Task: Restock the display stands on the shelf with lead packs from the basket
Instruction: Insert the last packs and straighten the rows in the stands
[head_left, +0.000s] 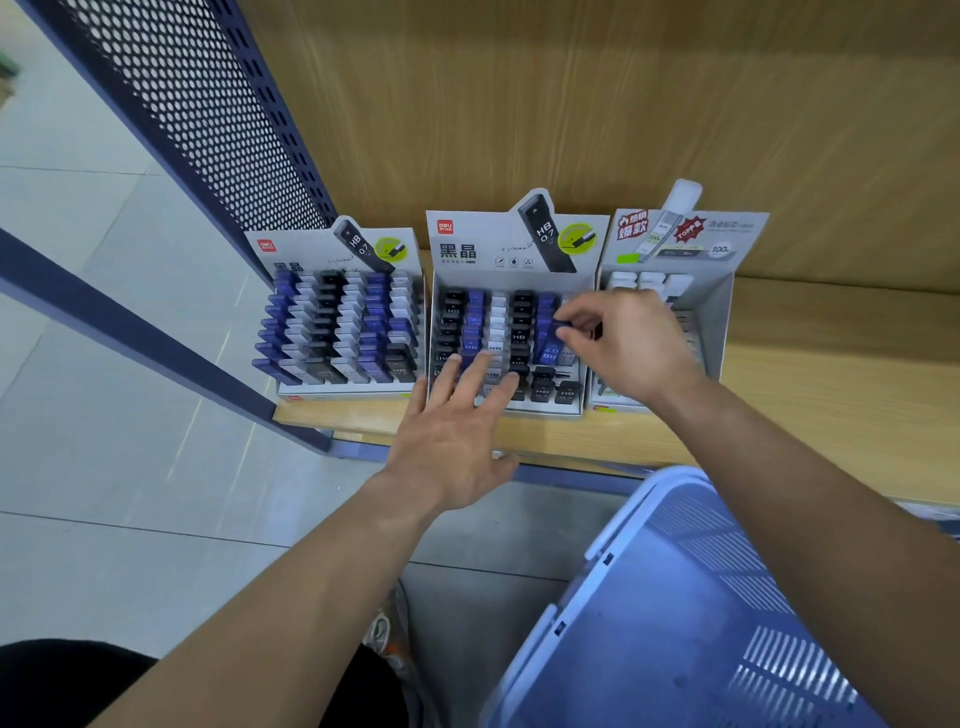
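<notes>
The blue lead pack (563, 326) is over the middle display stand (470, 244), pinched by its top end between the thumb and forefinger of the right hand (623, 345), with the other fingers curled loosely out of the way. It hangs tilted above the blue column on the right side of that stand, I'd guess so it can slide in behind the packs already there. Whether its lower end is already seated in the row I cannot tell, as the fingers cover the spot. The left hand (457, 415) lies flat with its fingers spread, the tips resting on the front rows of black, blue and white packs, probably to stop the stand sliding or the rows toppling while the new one goes in. A few black packs at the front right lie loose and out of line. To the left, the first stand (291, 254) looks full and orderly. The stand on the right (727, 234) is half hidden behind the right wrist, so its stock is hard to judge. All three sit on the wooden shelf (831, 338). The blue basket (701, 597) is close by at the lower right, cut off by the frame edge and crossed by the right forearm. No packs show in the part I can see.
</notes>
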